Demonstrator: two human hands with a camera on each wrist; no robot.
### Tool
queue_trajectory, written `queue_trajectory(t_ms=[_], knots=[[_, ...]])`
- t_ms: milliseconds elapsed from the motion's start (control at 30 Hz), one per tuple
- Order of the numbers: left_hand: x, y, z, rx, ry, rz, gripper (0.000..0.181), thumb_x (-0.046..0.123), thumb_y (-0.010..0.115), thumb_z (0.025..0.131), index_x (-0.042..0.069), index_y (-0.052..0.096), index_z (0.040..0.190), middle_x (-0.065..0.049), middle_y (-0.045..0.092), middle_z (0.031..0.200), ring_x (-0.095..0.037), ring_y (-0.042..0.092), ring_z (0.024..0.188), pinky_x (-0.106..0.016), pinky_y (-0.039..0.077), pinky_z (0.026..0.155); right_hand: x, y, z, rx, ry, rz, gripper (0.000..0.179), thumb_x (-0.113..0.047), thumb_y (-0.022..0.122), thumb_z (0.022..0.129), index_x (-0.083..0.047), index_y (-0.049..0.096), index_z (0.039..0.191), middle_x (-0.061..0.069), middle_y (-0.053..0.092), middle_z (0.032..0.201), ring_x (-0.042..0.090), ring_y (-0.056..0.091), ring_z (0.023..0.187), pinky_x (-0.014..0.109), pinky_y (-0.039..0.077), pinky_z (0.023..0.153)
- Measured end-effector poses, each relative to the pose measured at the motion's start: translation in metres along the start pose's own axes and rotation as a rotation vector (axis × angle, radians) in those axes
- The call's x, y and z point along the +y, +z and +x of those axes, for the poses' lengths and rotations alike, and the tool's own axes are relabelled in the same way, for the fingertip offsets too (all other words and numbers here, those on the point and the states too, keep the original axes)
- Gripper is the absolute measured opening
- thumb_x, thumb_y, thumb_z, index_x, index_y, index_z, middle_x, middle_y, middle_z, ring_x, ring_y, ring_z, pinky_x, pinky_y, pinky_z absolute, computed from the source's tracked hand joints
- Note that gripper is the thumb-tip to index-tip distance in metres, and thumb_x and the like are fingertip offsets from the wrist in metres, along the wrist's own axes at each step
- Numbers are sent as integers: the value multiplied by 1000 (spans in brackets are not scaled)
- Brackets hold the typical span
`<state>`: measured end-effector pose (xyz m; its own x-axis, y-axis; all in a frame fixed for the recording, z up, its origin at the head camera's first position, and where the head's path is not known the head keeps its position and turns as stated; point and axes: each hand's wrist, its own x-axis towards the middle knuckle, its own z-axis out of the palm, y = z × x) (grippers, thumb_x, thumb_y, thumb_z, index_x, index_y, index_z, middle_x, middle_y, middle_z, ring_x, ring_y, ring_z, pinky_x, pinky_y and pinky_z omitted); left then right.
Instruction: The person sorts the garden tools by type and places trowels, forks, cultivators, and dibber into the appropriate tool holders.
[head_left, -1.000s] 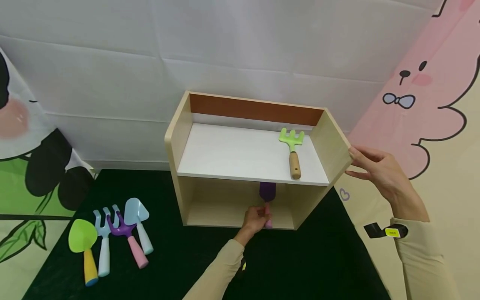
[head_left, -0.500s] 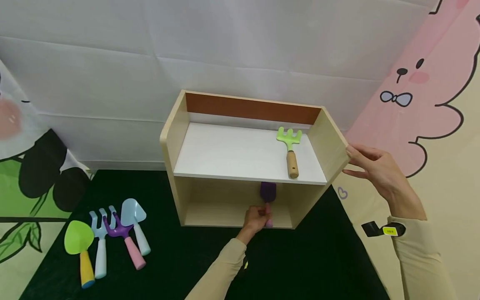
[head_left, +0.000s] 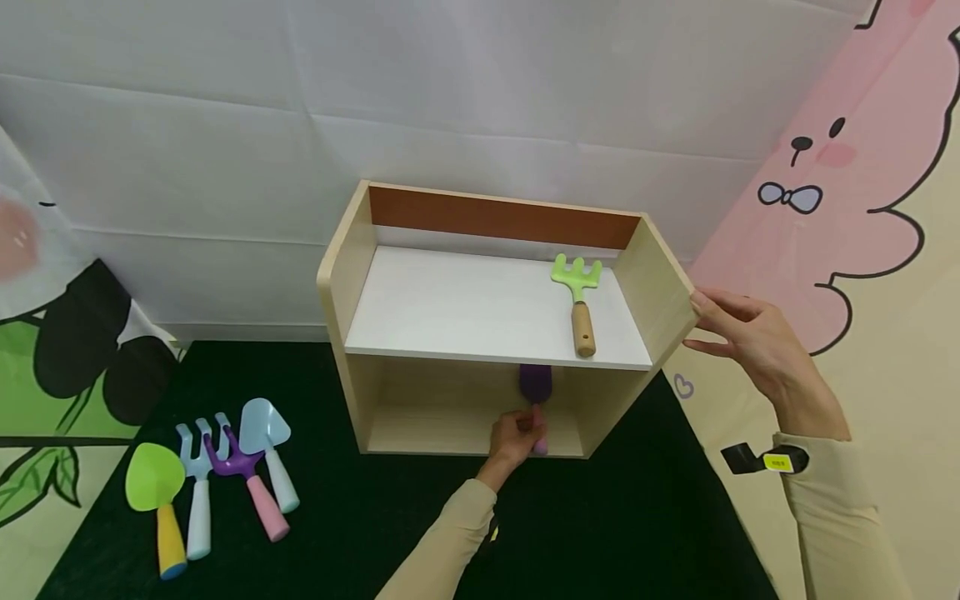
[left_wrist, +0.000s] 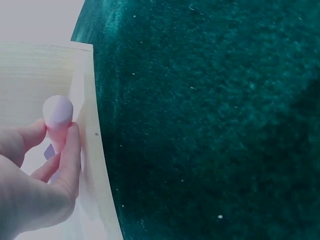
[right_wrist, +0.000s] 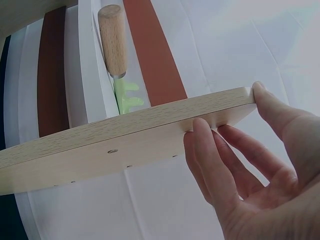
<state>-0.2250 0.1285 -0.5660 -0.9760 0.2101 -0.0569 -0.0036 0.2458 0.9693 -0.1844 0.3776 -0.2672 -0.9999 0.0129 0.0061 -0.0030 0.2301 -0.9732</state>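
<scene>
Pinching the pink handle point(left_wrist: 58, 111) of a purple shovel point(head_left: 536, 384) between thumb and fingers of the left hand point(head_left: 512, 439); gripping the right panel of the shelf unit point(head_left: 347, 275) at its upper near edge with the right hand point(head_left: 752, 337), thumb against the edge, fingertips on the outer face. Probably placing the shovel in the lower compartment point(head_left: 435, 429), in its right half, blade pointing far and handle near. Not possible to tell whether resting on the floor yet. Best to lower the handle level, ease the pinch only after feeling full contact, then draw the fingers straight back toward the near side without dragging the shovel along. Worth bracing the panel lightly, so as not to shift the unit.

Simple in look: a dark purple blade, partly hidden beneath the white shelf point(head_left: 442, 300), and a slim pink handle with a rounded end.

Up on that shelf, toward the right: a green rake point(head_left: 577, 277) with a wooden handle, tines far. Farther out, left of the unit on the dark green cloth point(head_left: 637, 508): a green trowel point(head_left: 155, 477), a light blue fork point(head_left: 199, 517), a purple fork point(head_left: 238, 461) and a light blue trowel point(head_left: 260, 423), all with handles near.
</scene>
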Motion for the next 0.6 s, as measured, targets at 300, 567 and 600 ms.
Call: queue_trajectory(t_ms=[300, 567, 600], knots=[[-3, -1, 0, 5, -1, 17, 32, 13, 74, 82, -3, 65, 108, -13, 69, 90, -23, 66, 84, -29, 54, 67, 1, 1, 1, -7, 0, 25, 39, -19, 61, 93, -6, 57, 130, -2, 62, 118, 14, 64, 99, 35, 56, 75], [-6, -2, -1, 30, -12, 27, 32, 18, 73, 83, -2, 66, 107, -10, 69, 89, -21, 66, 83, -29, 54, 67, 2, 0, 1, -6, 7, -1, 41, -21, 61, 93, -7, 56, 131, -2, 61, 120, 13, 64, 100, 34, 56, 76], [-6, -3, -2, 37, -10, 26, 31, 18, 73, 83, -2, 66, 106, -10, 69, 89, -22, 66, 83, -31, 54, 68, 2, 0, 1, -6, 7, -1, 41, -21, 61, 93, -7, 56, 131, -2, 61, 120, 13, 64, 100, 34, 56, 76]])
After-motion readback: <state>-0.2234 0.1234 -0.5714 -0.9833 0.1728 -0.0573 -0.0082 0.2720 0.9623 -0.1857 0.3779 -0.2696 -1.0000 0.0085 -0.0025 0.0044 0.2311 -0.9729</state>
